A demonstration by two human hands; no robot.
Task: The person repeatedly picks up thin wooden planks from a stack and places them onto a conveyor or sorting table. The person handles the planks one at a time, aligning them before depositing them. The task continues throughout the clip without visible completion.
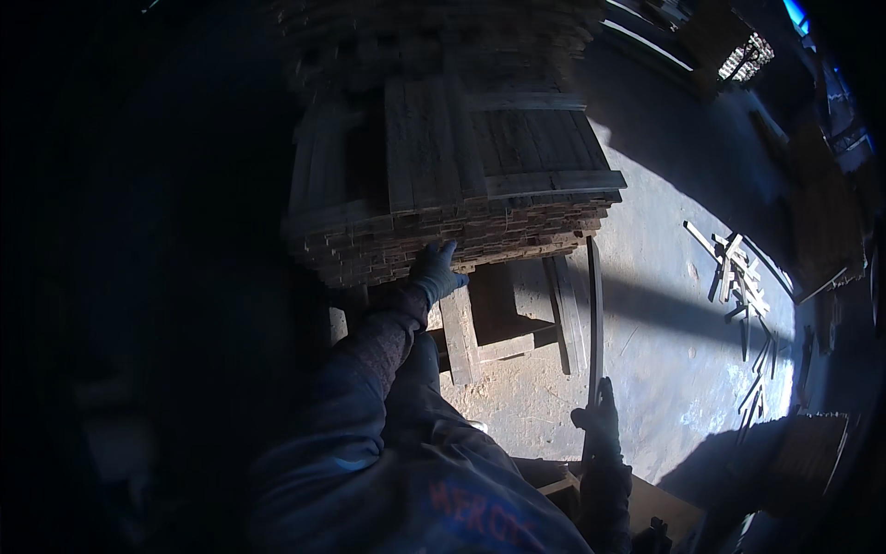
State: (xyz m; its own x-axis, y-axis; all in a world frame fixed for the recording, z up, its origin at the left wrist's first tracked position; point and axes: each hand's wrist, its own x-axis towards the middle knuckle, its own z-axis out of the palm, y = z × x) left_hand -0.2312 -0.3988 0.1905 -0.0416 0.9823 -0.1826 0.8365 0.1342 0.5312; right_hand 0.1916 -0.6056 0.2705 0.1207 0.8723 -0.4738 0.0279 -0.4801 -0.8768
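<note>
At stack [508, 222] | left hand [435, 272] spread | right hand [603, 426] on strip [594, 309], grip unclear

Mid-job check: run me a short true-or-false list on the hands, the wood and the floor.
1. The greyish-gloved left hand is at the front of the layered brown wooden board stack. True.
2. The dark-gloved right hand is at the long, thin, straight wooden strip. True.
3. That strip lies across the stack's top. False: it runs from near the stack's lower right corner to the right hand.
4. Loose pale wooden sticks lie right of the stack. True.
5. Sunlight covers the grey floor evenly. False: shadows cross it.
</note>
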